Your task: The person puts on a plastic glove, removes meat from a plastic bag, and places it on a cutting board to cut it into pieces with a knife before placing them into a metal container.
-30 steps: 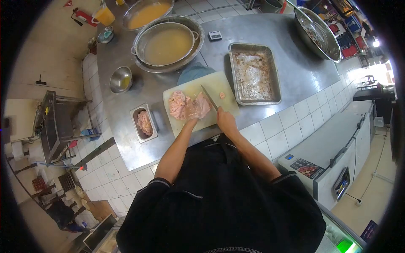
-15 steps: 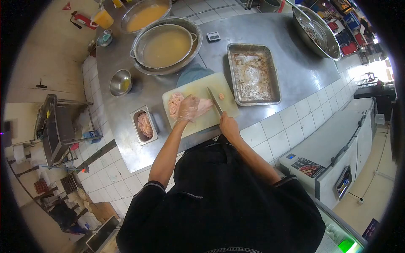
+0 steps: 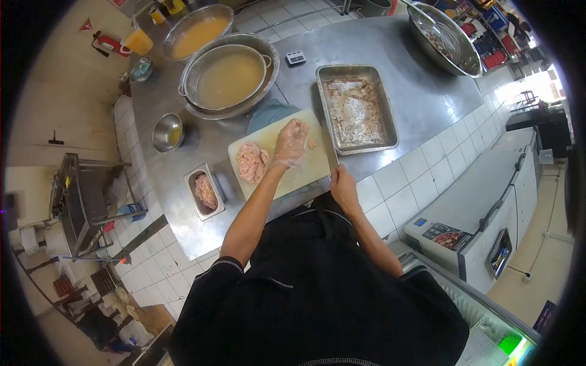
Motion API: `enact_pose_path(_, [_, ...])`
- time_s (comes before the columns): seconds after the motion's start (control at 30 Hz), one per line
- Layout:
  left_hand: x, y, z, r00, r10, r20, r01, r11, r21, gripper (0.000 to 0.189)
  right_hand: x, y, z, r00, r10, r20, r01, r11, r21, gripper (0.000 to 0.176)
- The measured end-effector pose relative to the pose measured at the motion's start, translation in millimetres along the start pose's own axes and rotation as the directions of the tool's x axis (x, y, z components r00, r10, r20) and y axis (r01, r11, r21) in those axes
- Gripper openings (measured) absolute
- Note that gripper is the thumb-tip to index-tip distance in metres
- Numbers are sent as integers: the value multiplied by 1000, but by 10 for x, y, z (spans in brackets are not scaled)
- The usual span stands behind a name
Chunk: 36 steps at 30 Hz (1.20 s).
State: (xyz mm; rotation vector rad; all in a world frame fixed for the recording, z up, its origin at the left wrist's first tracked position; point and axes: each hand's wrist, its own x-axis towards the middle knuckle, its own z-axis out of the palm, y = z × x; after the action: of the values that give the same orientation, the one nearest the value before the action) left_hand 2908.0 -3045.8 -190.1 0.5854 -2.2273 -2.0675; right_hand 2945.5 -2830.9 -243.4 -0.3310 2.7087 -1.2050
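A clear glove covers my left hand, whose fingers are curled closed above the white cutting board; what they hold is hard to make out. My right hand grips a knife at the board's right edge, its blade seen nearly edge-on. A pile of pale pink raw meat lies on the board's left side. One small meat scrap sits just right of my left hand. Left of the board, a small metal container holds more meat.
A stained metal tray stands right of the board. Behind are a large basin with a pot of cloudy liquid, a basin of orange liquid, and a small scale. A small bowl is at left, a big bowl far right.
My left hand has moved right and up across the board, and the meat strip beside it no longer shows. The knife has moved right, from over the board to its edge. The view has shifted slightly.
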Motion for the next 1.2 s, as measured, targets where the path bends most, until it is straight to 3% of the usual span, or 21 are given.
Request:
enact_pose_path(0.03, [-17, 62, 24, 998, -61, 29, 64, 993, -97, 17, -15, -10, -44, 1000, 10, -5, -10, 1000, -10, 17])
enact_pose_path(0.13, [66, -341, -2, 994, 53, -92, -61, 995, -84, 20, -59, -90, -132, 999, 26, -22, -26, 1000, -2, 17])
enact_pose_path(0.23, [161, -1138, -126, 918, 306, -253, -176, 885, 431, 20, -91, -125, -49, 1000, 17, 3, -17, 1000, -26, 16])
enact_pose_path(0.33, [84, -1467, -222, 962, 28, -272, 135, 817, 560, 28, -73, -98, 165, 996, -78, 50, 83, 992, -90, 16])
enact_pose_path(0.43, [-25, -1633, -268, 945, 83, -316, 142, 768, 624, 26, -8, -100, 344, 991, -61, 121, 77, 989, -128, 17])
enact_pose_path(0.53, [-126, -1714, -271, 879, 272, -392, 56, 757, 651, 20, 31, -117, 450, 992, -73, 106, 90, 982, -163, 14])
enact_pose_path(0.63, [-236, -1601, -279, 882, 141, -450, 195, 760, 619, 26, -18, -191, 406, 987, -39, 155, 72, 974, -213, 18])
enact_pose_path(0.73, [-373, -1554, -256, 862, 208, -461, 153, 761, 630, 33, -79, -70, 463, 978, -64, 197, 111, 966, -235, 18])
enact_pose_path(0.83, [-441, -1743, -366, 822, 413, -391, -24, 712, 702, 46, -122, -4, 458, 985, -41, 169, 80, 969, -232, 17])
enact_pose_path(0.9, [-410, -1901, -404, 857, 312, -411, 1, 795, 607, 47, -144, -38, 447, 985, -33, 169, 73, 968, -241, 16])
enact_pose_path(0.97, [-414, -2003, -456, 881, 278, -384, 28, 779, 626, 49, -125, -113, 443, 984, -34, 172, 76, 967, -245, 16])
enact_pose_path(1.03, [-572, -1673, -496, 902, 293, -316, 47, 662, 748, 50, -118, -156, 429, 982, -34, 184, 81, 965, -250, 14])
enact_pose_path(1.13, [-702, -1186, -618, 944, -100, -314, 309, 602, 736, 40, -87, -97, 444, 984, -85, 156, 121, 963, -241, 14])
enact_pose_path(1.17, [-702, -1117, -656, 930, 186, -318, 172, 544, 821, 39, -78, -83, 440, 985, -86, 151, 121, 962, -244, 14])
enact_pose_path(1.2, [-677, -1058, -693, 845, 457, -277, 54, 443, 895, 39, -64, -99, 413, 986, -87, 143, 121, 961, -249, 14])
